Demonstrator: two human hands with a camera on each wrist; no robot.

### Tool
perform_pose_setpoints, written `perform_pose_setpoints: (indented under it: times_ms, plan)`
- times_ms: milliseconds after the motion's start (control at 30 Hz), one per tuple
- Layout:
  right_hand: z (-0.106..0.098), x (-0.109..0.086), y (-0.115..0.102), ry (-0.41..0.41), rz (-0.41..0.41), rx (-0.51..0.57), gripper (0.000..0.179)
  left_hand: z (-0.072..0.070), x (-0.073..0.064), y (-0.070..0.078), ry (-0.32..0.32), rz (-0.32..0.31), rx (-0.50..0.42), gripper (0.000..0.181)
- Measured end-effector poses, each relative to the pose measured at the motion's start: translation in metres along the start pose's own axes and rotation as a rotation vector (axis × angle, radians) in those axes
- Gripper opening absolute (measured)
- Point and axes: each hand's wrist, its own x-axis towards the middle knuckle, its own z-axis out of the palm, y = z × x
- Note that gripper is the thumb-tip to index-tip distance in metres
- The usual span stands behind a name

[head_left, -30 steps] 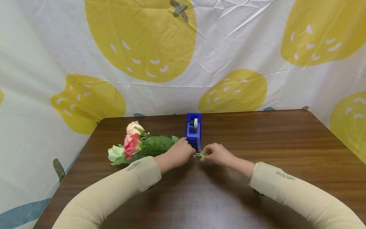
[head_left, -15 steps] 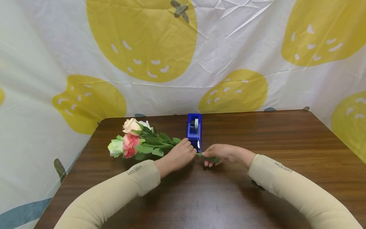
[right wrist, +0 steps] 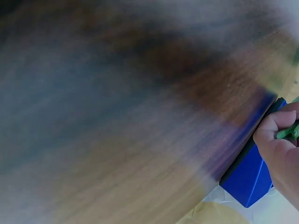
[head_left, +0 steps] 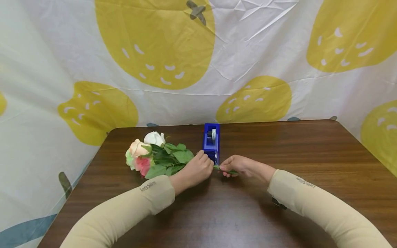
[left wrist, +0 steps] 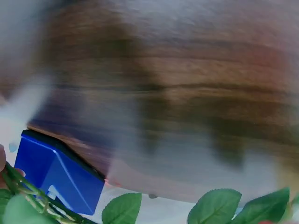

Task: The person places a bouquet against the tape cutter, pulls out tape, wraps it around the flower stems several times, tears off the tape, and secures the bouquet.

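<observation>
A bunch of roses point(head_left: 143, 151) in white, peach, pink and pale green, with green leaves point(head_left: 167, 160), extends to the left of my left hand point(head_left: 198, 168). That hand grips the gathered stems point(left wrist: 35, 198) with its fingers curled round them. Just to the right, my right hand point(head_left: 237, 166) pinches the stem ends between thumb and fingers; green stem shows at its grip in the right wrist view point(right wrist: 292, 131). Directly beyond both hands stands a blue tape dispenser point(head_left: 211, 137) with a roll of tape point(head_left: 213, 133) in it. Its near end is partly hidden by my left hand.
The dark wooden table point(head_left: 294, 148) reaches back to a hanging cloth point(head_left: 186, 106) with yellow fruit prints. The dispenser stands close to the table's far edge.
The flower heads have turned round, and the white rose now shows fully at the back. My right hand has shifted slightly and changed its hold on the stems. The dispenser stays put.
</observation>
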Motion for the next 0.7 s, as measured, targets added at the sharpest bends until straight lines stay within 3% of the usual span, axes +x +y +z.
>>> perform_pose_setpoints:
  times_ms: [167, 267, 400, 500, 567, 700]
  plan:
    - [0.005, -0.002, -0.001, 0.095, -0.029, -0.096, 0.026, -0.004, 0.004, 0.002, -0.118, -0.074, -0.029, 0.009]
    - [0.003, 0.005, 0.008, 0.120, -0.073, -0.145, 0.025, -0.009, 0.007, 0.000, -0.213, -0.136, -0.097, 0.010]
    - [-0.024, 0.057, 0.066, 0.101, -0.225, -0.149, 0.023, -0.013, 0.012, -0.006, -0.345, -0.230, -0.278, 0.022]
    - [-0.038, 0.086, 0.098, 0.101, -0.334, -0.179, 0.023, -0.014, 0.016, -0.013, -0.462, -0.299, -0.453, 0.026]
    - [-0.031, 0.073, 0.085, 0.148, -0.331, -0.238, 0.023, -0.013, 0.018, -0.017, -0.536, -0.341, -0.568, 0.025]
    - [-0.005, 0.019, 0.031, 0.236, -0.285, -0.341, 0.021, -0.014, 0.023, -0.024, -0.633, -0.415, -0.726, 0.023]
